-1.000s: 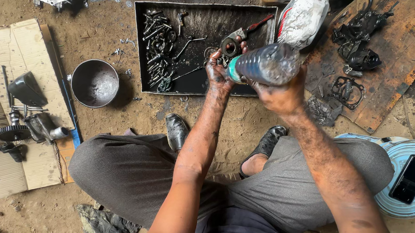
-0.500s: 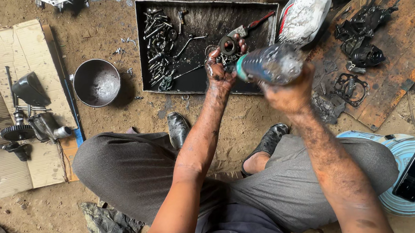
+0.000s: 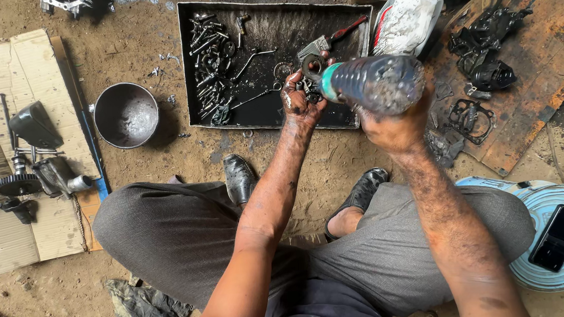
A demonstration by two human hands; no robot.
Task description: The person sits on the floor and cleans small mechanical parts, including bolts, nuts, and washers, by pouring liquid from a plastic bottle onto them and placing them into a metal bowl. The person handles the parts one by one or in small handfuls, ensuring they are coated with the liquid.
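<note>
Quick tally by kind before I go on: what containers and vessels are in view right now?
Plastic bottles: 2, the clear bottle in the right hand and the white jug
Metal bowl: 1
Black tray: 1
Blue tin: 1
Total: 5

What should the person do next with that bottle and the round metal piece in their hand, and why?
Probably tip the plastic bottle a bit more, so liquid runs onto the ring-shaped metal part. The right hand holds the bottle on its side, its green neck right at the part. The left hand holds that part and other small oily pieces over the black tray, which would catch drips.
</note>
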